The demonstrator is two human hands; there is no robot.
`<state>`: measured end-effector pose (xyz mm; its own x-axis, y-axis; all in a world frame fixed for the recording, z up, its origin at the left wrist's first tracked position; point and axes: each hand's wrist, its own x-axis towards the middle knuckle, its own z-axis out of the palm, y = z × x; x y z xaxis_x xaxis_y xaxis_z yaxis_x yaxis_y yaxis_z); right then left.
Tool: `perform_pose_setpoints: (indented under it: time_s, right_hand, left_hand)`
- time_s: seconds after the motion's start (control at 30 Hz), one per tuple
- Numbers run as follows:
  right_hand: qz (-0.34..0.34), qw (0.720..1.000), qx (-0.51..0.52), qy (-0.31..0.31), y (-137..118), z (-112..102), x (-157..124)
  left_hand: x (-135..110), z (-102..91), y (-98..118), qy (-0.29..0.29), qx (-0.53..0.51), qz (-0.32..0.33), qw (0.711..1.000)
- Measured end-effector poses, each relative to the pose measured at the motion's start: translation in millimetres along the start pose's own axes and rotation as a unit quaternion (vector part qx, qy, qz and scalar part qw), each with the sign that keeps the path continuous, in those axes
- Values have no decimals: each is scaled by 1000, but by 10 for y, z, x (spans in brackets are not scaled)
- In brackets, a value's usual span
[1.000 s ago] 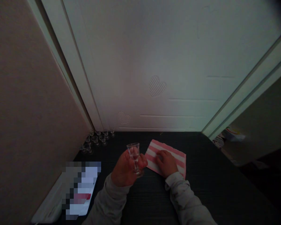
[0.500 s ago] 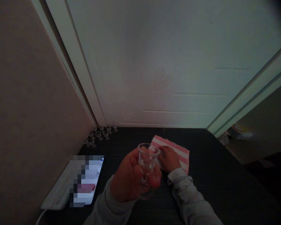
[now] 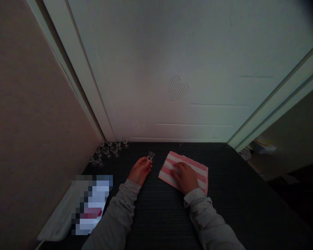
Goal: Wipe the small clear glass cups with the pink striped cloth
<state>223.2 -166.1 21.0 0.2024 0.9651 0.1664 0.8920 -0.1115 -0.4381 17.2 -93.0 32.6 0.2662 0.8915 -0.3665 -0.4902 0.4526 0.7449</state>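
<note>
Glass: gripping it tilted in L hand; resting R hand, thumb parted, on striped cloth; leaving tabletop showing btwn & to far edge; seeing other glasses back-L, not making out contents.

A dark, grained surface reaches a pale door marked with two striped hearts and some straight grooves. A plain brownish wall stands on the left, a pale frame slants along the right, and the light is dim throughout, darkest at lower right
</note>
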Motion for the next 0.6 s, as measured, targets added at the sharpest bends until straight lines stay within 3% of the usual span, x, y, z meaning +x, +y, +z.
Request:
perform_pose_setpoints:
  time_s: [0.2,0.4,0.5,0.6]
  right_hand:
    - [-24,998,56,-13,-96,41,-76]
    - [-2,984,177,1,-65,99,-24]
    - [27,960,277,23,-32,94,61]
    - [57,915,396,49,-46,31,184]
  left_hand:
    - [25,-70,-58,19,5,-13,1000]
    - [65,-98,-87,21,14,-12,1000]
    - [79,-104,-93,15,29,-6,999]
    - [85,-101,-99,1,54,3,999]
